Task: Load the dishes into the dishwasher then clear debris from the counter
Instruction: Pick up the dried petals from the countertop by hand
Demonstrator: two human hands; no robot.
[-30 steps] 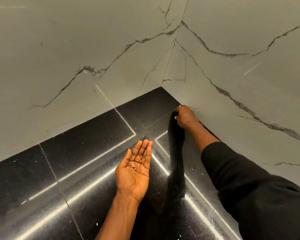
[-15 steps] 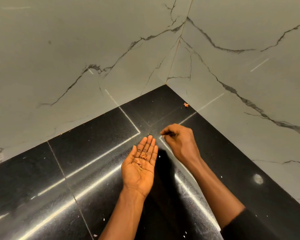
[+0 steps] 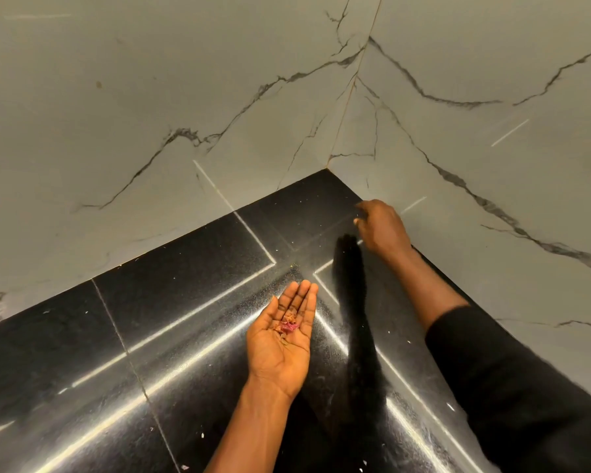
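The marbled grey wall [image 3: 151, 97] meets at a corner above a glossy black counter [image 3: 191, 302], and the counter fills the lower part of the view. No dishes and no dishwasher are in sight, so the step in hand reads as the second half of the task: clearing debris from the counter.

The right hand [image 3: 384, 227], on an arm in a black sleeve [image 3: 512, 380], reaches to the far corner of the counter, close against the right wall. Its fingers are drawn together as if pinching at the surface; whether that grip actually holds a scrap cannot be told, since the fingertips are blurred and turned away.

The left hand [image 3: 282, 339] is held palm up and flat, fingers wide and together, over the middle of the counter. It serves as a tray: a small heap of pinkish-red debris [image 3: 289, 326] lies in the palm.

Small pale specks [image 3: 202, 435] are scattered over the counter near the bottom edge and along the right side, so the job looks well short of done.

The next move likely calls for carrying whatever the right hand picks back over the left palm and releasing it there, keeping that palm level so the heap does not slide off.

No brand, label or writing is legible anywhere
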